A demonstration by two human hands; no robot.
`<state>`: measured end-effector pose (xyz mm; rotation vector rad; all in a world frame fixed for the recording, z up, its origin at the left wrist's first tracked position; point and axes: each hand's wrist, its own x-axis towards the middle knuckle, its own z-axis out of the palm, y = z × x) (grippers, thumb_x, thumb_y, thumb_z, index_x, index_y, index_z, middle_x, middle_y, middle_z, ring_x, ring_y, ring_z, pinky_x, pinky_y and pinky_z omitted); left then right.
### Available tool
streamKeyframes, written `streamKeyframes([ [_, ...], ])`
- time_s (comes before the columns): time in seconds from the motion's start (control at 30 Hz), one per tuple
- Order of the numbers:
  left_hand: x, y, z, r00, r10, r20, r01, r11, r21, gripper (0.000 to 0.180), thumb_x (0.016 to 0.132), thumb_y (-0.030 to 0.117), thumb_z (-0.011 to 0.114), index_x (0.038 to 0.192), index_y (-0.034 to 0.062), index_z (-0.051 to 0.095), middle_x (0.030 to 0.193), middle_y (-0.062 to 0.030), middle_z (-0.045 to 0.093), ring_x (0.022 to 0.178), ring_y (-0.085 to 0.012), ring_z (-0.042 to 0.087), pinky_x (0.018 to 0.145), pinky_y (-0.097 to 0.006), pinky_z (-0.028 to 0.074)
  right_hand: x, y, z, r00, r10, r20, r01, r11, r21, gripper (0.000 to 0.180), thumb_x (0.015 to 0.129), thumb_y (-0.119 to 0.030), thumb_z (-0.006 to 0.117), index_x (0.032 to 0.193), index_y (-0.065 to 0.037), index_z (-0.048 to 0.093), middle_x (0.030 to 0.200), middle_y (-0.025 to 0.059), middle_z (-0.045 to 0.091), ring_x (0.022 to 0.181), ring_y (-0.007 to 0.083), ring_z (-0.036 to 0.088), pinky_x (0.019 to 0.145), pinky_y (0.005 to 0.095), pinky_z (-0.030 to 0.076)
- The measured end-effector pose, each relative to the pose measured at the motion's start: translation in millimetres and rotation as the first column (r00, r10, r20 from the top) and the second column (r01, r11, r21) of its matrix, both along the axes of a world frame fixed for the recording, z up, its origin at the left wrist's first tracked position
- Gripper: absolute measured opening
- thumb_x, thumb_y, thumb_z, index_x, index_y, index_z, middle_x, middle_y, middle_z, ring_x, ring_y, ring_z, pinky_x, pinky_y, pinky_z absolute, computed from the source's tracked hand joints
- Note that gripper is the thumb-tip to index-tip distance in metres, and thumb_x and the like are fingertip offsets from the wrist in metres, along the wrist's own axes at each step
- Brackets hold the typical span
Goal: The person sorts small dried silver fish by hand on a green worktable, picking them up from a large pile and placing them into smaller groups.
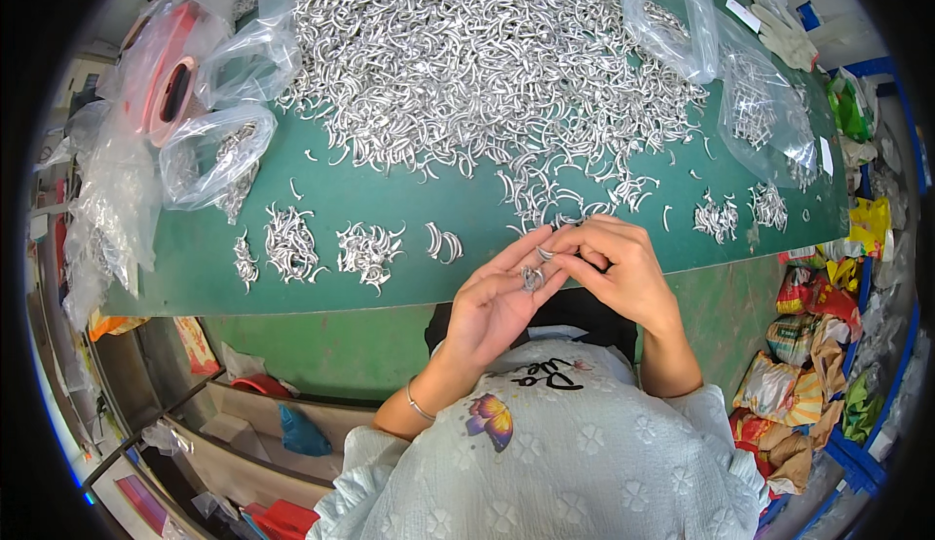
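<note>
My left hand [492, 311] is turned palm up near the table's front edge, its fingers stretched out. A few small curved silver metal pieces [532, 279] lie on it at the base of the fingers. Over that palm, my right hand [621, 265] has thumb and fingertips pinched on one curved metal piece [545, 254]. Just beyond the fingers, loose pieces [526, 194] trail down from a large heap of the same curved pieces [467, 63]. Left of my hands lie a small group of curved pieces [444, 244] and a sorted pile [370, 252].
More small piles [290, 244] sit along the front of the green table [409, 194], with others [716, 217] at the right. Clear plastic bags of metal parts [219, 155] [765, 107] flank the heap. A red holder [173, 73] stands left. Packed shelves [857, 462] line the right; drawers [282, 423] sit lower left.
</note>
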<state>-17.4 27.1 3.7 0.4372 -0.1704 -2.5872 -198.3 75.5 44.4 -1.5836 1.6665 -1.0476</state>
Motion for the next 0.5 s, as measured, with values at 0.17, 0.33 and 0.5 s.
streamKeyframes([
  [0.17, -0.1, 0.2, 0.4, 0.997, 0.009, -0.074, -0.009, 1.000, -0.008, 0.055, 0.091, 0.005, 0.044, 0.143, -0.0093, 0.033, 0.144, -0.0247, 0.042, 0.137, -0.0307, 0.040, 0.118, -0.044, 0.026, -1.1, 3.7, 0.5, 1.000, -0.024, 0.000, 0.024, 0.999, 0.025, 0.020, 0.075, -0.003, 0.073, 0.095, -0.005, 0.070, 0.069, 0.0060, 0.063, 0.060, 0.0193, 0.055, 0.057, 0.0325, 0.045],
  [0.33, -1.6, -0.1, 5.9, 1.000, -0.011, 0.009, 0.011, 1.000, -0.002, 0.060, 0.090, 0.012, 0.051, 0.144, -0.0092, 0.032, 0.144, -0.0250, 0.041, 0.137, -0.0315, 0.039, 0.117, -0.045, 0.028, 0.8, 5.7, 0.3, 1.000, -0.031, 0.006, 0.031, 0.999, 0.023, 0.017, 0.076, -0.003, 0.072, 0.092, -0.004, 0.069, 0.072, 0.0071, 0.064, 0.064, 0.0214, 0.059, 0.059, 0.0338, 0.047],
  [0.5, -1.0, 4.4, 2.8, 0.998, 0.010, 0.064, -0.007, 0.999, -0.042, 0.061, 0.093, 0.016, 0.053, 0.144, -0.0098, 0.032, 0.142, -0.0229, 0.044, 0.135, -0.0306, 0.041, 0.116, -0.045, 0.028, 0.2, 5.8, -2.7, 1.000, -0.009, -0.024, 0.009, 1.000, 0.008, 0.008, 0.080, -0.006, 0.069, 0.086, -0.004, 0.065, 0.076, 0.0085, 0.065, 0.070, 0.0261, 0.063, 0.061, 0.0365, 0.049],
])
